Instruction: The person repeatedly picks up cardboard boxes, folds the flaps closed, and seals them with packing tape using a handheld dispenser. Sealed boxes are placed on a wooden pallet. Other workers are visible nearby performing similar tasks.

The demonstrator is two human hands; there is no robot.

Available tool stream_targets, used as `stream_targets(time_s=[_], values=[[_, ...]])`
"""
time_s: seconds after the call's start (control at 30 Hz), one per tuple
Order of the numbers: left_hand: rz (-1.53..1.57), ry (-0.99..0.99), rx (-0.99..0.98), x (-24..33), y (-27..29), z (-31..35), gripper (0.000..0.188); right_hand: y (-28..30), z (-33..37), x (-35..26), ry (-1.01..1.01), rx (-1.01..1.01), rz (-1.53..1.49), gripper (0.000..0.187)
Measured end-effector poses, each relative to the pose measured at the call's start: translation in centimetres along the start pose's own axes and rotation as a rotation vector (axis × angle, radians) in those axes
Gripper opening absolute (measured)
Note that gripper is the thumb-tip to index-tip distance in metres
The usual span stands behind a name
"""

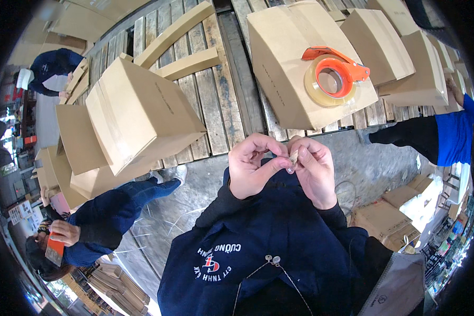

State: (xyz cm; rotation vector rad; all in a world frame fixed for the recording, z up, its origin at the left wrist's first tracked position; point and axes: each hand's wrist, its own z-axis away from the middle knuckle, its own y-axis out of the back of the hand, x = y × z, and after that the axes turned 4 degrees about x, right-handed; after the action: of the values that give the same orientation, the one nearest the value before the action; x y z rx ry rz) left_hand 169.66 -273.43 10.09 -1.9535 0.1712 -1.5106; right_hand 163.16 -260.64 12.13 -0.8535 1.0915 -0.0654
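My left hand (255,166) and my right hand (315,171) meet in front of my chest, just off the slatted wooden table. Both are closed, thumbs and fingers pinching one small pale crumpled scrap (293,159). Part of it looks clear and shiny; its kind is too small to make out. Just beyond my hands stands a closed cardboard box (279,58). On top of that box lies an orange hand-held tape dispenser (347,71) with a roll of clear tape (312,84). Neither hand touches the box or the dispenser.
More cardboard boxes (382,47) line the table (216,105) at right. Another box (137,105) stands at left near long cardboard strips (176,34). A co-worker (105,221) at left holds an orange tool; others (52,71) (447,131) work farther off. Cartons (384,218) lie on the floor.
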Motion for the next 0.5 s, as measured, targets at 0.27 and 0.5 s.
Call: stream_targets(time_s=[0.27, 0.5], values=[[0.095, -0.037, 0.088, 0.2, 0.6, 0.5, 0.039, -0.9, 0.3, 0.9, 0.402, 0.089, 0.554, 0.015], [-0.116, 0.016, -0.141, 0.7, 1.9, -1.0, 0.047, -0.2, 2.1, 1.2, 0.629, 0.069, 0.626, 0.012]])
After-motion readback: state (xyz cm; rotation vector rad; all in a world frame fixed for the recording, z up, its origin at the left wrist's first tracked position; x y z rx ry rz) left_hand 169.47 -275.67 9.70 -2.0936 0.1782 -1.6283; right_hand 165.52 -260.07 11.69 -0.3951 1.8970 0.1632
